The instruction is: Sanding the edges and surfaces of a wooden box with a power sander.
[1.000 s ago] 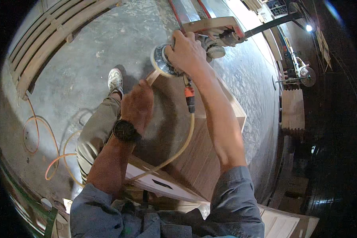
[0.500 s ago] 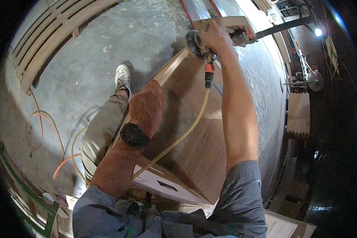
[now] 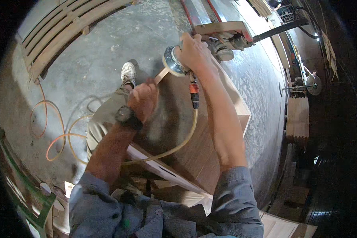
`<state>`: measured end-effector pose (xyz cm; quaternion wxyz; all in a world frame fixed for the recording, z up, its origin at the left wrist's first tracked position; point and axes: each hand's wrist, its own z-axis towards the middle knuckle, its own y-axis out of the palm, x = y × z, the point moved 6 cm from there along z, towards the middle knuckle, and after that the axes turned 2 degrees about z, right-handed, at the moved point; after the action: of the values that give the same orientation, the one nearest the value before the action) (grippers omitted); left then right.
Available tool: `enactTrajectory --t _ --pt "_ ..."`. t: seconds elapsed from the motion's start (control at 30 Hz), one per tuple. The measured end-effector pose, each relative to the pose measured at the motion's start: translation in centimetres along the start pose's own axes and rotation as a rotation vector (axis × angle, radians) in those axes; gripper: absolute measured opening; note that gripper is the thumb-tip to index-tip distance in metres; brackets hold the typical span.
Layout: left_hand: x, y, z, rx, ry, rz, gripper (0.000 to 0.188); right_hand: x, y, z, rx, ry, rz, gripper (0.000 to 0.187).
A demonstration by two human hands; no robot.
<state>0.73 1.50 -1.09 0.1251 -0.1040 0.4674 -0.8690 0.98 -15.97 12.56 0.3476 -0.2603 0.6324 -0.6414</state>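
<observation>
My right hand (image 3: 194,54) is wrapped over a round air sander (image 3: 171,60), its disc tilted against the far end of a wooden edge (image 3: 162,74). That edge belongs to an open wooden box (image 3: 194,158) standing in front of me. Closer to me, my left hand (image 3: 144,98) is closed around the same edge; its fingertips are partly hidden and blurred. A yellowish air hose (image 3: 186,139) runs from the sander's red and black coupling (image 3: 194,95) and curves back beneath my left forearm.
Beyond the box stands a machine with a long arm (image 3: 222,29) and red rails. Slatted wood (image 3: 63,31) lies at the far left. Orange hose (image 3: 47,119) loops over the concrete floor beside my shoe (image 3: 128,72). A green metal frame (image 3: 25,180) is at the near left.
My right hand has brought the sander left and toward me along the wooden edge, and its disc has tilted. My left hand stays on the edge. The view has shifted a little.
</observation>
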Motion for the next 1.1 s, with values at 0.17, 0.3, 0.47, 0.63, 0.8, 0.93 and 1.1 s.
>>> enactTrajectory --t 0.17,0.3,0.47,0.63,0.8,0.93,1.1 --pt "-4.4 -5.2 -6.1 -0.233 -0.362 -1.221 0.029 -2.0 0.3 -2.4 0.059 -0.042 -0.048 0.032" --pt "-4.8 -10.2 -9.0 -0.434 -0.498 -0.679 0.031 -4.1 -0.1 -4.9 0.063 -0.079 -0.003 0.033" --pt "-5.0 -12.2 -9.6 -0.273 -0.709 -0.868 0.03 -3.5 0.1 -3.8 0.022 -0.109 0.037 0.04" --pt "-5.2 -10.5 -10.4 -0.185 -0.673 -0.906 0.034 0.5 0.3 0.5 0.067 0.011 -0.078 0.04" --pt "-4.8 -10.5 -10.1 -0.159 -0.728 -1.032 0.033 -2.9 0.1 -2.9 0.039 -0.118 -0.103 0.04" --pt "-5.0 -10.3 -10.8 -0.199 -0.583 -0.882 0.034 -9.2 -0.6 -9.5 -0.111 -0.188 0.009 0.033" --pt "-5.4 -9.9 -12.5 -0.149 -0.73 -1.066 0.04 -11.0 0.2 -10.7 -0.159 -0.234 0.0 0.032"
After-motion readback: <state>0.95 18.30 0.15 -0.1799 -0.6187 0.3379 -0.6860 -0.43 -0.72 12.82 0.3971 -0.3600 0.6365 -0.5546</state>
